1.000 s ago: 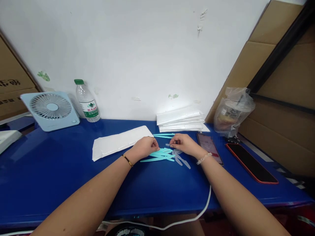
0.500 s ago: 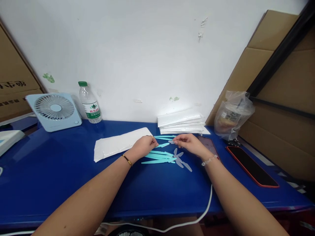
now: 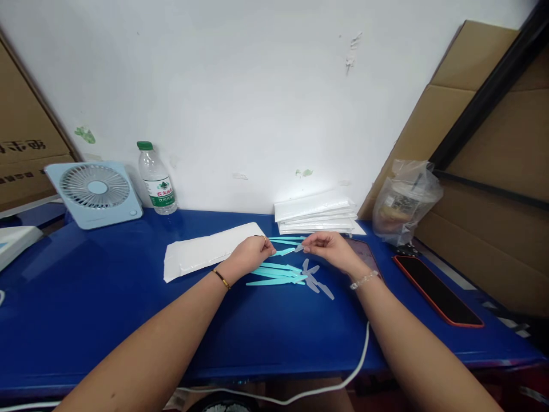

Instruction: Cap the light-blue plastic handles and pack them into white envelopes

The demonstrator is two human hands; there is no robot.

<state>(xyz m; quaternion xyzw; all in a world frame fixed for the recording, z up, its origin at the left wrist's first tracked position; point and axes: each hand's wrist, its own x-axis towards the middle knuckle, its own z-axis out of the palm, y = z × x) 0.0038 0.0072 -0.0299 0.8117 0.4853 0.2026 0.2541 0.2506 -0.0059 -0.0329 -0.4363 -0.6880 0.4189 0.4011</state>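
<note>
My left hand [image 3: 254,253] is closed on the handle of a teal eyebrow razor [image 3: 285,252], whose blade end points right. Between the fingertips of my right hand [image 3: 326,249] is a small clear blade cap [image 3: 299,248], right at the razor's tip; whether it is on the blade I cannot tell. Several more teal razors [image 3: 274,281] lie fanned out just below my hands, and others [image 3: 288,238] lie above. Loose clear caps [image 3: 326,290] are scattered beside the lower razors' blade ends.
A white padded envelope [image 3: 206,252] lies under my left hand's side. Behind are a stack of white envelopes [image 3: 315,209], a water bottle [image 3: 158,183] and a blue fan [image 3: 96,194]. To the right are an orange-edged phone [image 3: 437,292], another phone [image 3: 364,254] and a bagged drink cup [image 3: 405,206].
My right hand has moved slightly, turning the clear cap so that it now meets the tip of the razor. My left hand holds the razor in the same place.
</note>
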